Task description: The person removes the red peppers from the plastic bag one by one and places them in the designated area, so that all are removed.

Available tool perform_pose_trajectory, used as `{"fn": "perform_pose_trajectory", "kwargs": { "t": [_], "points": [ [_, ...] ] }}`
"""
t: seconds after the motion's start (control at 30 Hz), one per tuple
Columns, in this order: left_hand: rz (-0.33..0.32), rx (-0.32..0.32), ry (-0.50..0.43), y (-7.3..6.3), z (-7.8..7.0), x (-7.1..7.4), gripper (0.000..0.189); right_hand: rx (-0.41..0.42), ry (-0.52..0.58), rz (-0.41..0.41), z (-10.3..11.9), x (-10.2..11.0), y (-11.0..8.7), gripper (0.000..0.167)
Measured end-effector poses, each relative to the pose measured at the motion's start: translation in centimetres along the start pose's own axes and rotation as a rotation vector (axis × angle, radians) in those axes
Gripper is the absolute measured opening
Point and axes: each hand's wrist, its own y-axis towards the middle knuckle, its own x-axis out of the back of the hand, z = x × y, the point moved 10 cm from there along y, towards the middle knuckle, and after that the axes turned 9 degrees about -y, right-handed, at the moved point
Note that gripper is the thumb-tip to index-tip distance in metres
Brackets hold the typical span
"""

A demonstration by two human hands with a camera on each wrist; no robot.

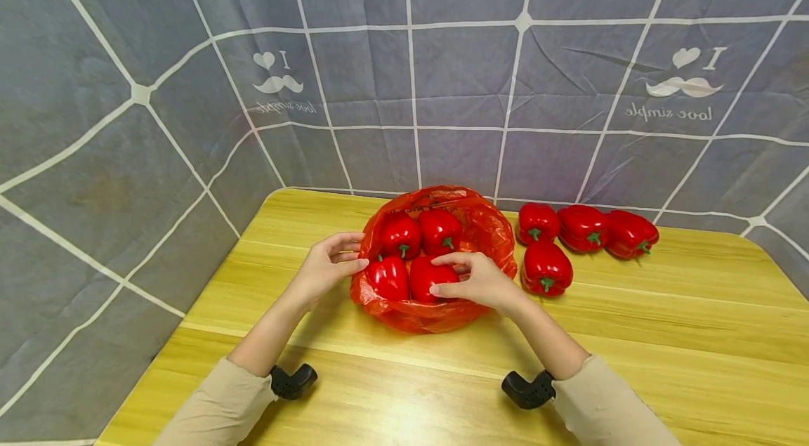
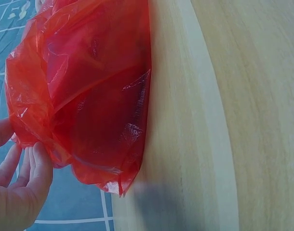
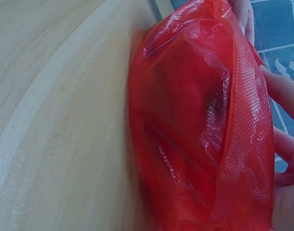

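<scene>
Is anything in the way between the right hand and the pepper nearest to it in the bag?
Nothing visible is. In the head view, the right hand reaches over the rim of the red bag and its thumb and fingers are at the front right pepper. The left hand is at the opposite side.

The grey wall cloth (image 1: 461, 81) carries the same white print twice, both times mirror-reversed. On its left part stand a capital letter "I" (image 1: 285, 60) and a heart (image 1: 264, 60), below them a moustache (image 1: 278, 84), and under that the words "love simple" (image 1: 286, 108). The right part repeats all four, with its lower words (image 1: 668, 112) clearer. Dark lettering (image 1: 430, 206) shows on the far inner side of the red bag (image 1: 430, 321), too creased and small to read
</scene>
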Motion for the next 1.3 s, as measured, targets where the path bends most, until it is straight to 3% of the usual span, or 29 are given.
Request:
{"fn": "perform_pose_trajectory", "kwargs": {
  "t": [0.47, 1.0, 1.3],
  "points": [
    [0.001, 0.005, -0.003, 0.1, -0.1, 0.0, 0.045, -0.022, 0.02, -0.008, 0.3, 1.1, -0.3, 0.047],
    [0.003, -0.007, 0.0, 0.2, -0.2, -0.1, 0.045, 0.013, 0.091, -0.026, 0.6, 2.9, -0.7, 0.05],
    [-0.005, -0.016, 0.026, -0.2, -0.1, 0.1, 0.043, 0.027, 0.073, -0.062, 1.1, 4.5, -1.7, 0.051]
  ]
}}
